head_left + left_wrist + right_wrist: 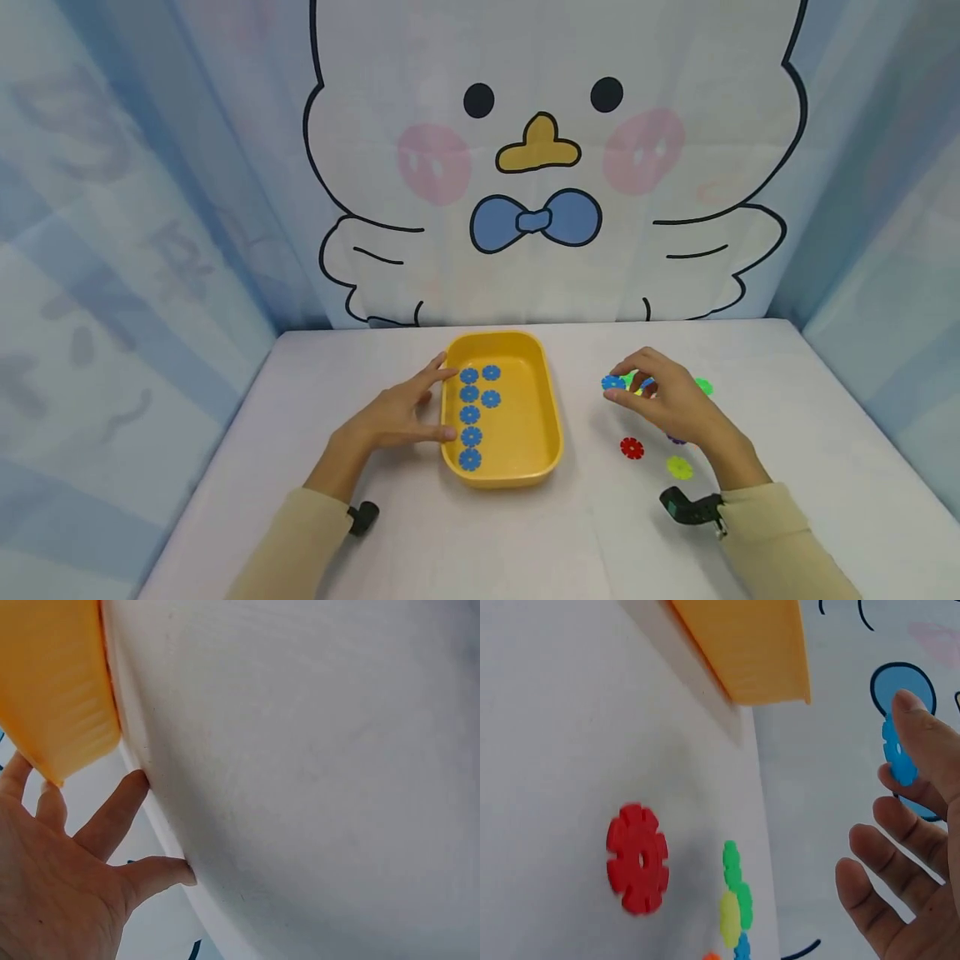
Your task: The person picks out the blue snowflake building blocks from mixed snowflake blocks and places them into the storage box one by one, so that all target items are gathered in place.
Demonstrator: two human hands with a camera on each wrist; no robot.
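My right hand (671, 400) pinches a blue snowflake disc (612, 382) between thumb and forefinger, held up off the table to the right of a yellow tray (532, 400). The right wrist view shows the blue disc (898, 750) edge-tilted in the pinch, with the other fingers loosely bent. Inside the tray, several blue discs (470, 414) lie in a column along the left wall, with two more beside the upper ones. My left hand (397, 412) rests against the tray's left side, its fingers spread and fairly straight, fingertips touching the rim.
Loose discs lie right of the tray: a red disc (632, 448), a yellow-green disc (680, 467) and a green disc (703, 386). Others are partly hidden under the right hand. A printed curtain (540, 275) hangs behind the white table (480, 542).
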